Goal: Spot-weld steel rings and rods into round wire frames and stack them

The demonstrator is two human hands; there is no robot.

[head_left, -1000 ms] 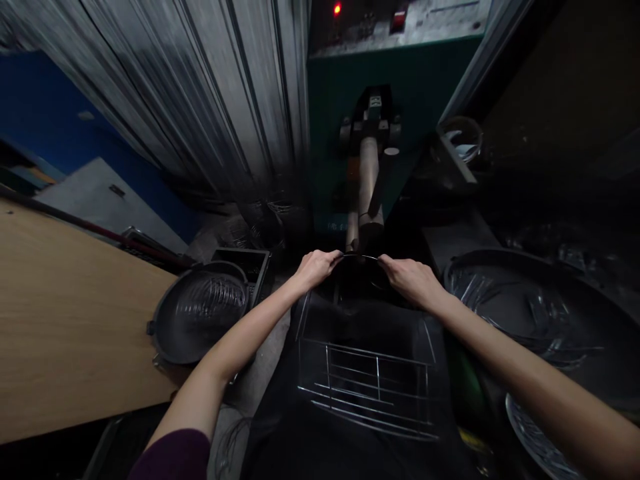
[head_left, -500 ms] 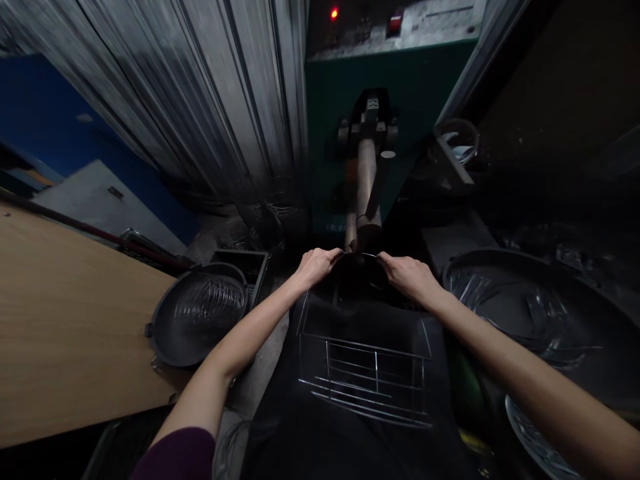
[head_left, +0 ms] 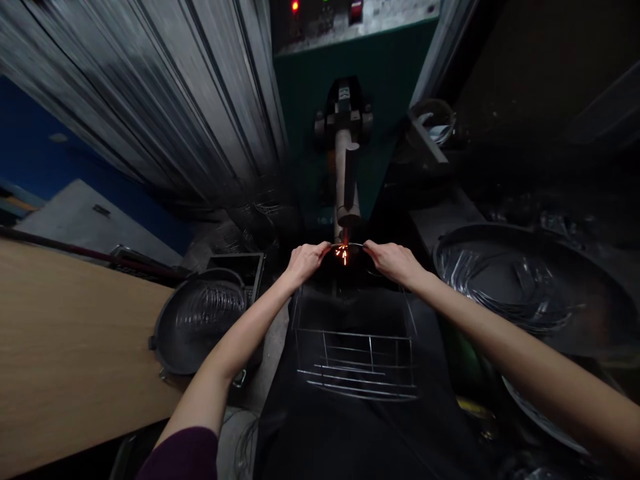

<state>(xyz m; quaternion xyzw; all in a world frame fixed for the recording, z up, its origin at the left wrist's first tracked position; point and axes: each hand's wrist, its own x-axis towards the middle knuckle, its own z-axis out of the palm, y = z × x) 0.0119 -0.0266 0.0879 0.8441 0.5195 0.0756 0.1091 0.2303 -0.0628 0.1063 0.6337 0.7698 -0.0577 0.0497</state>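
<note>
My left hand [head_left: 307,261] and my right hand [head_left: 393,261] each pinch one end of a thin metal wire [head_left: 357,245]. Between my hands, the wire crosses at the electrode tips of a green spot welder [head_left: 347,167]. Orange sparks [head_left: 344,254] spray downward from the contact point. Over my dark apron [head_left: 430,427] lies a wire rack [head_left: 370,353] of thin crossing rods; its side wires run up toward my hands. Whether the held wire belongs to this rack, I cannot tell in the dim light.
On the left, a dark round pan [head_left: 167,320] holds many curved wires, beside a wooden board [head_left: 75,347]. To the right stands a wide dark basin [head_left: 595,273] with loose wires. Behind are corrugated metal sheeting [head_left: 200,87] and the welder's control panel [head_left: 395,23] with a red light.
Sparks have appeared at the electrode tips, where none showed before. Both hands still hold the wire. The whole view has shifted, so the welder appears further left.
</note>
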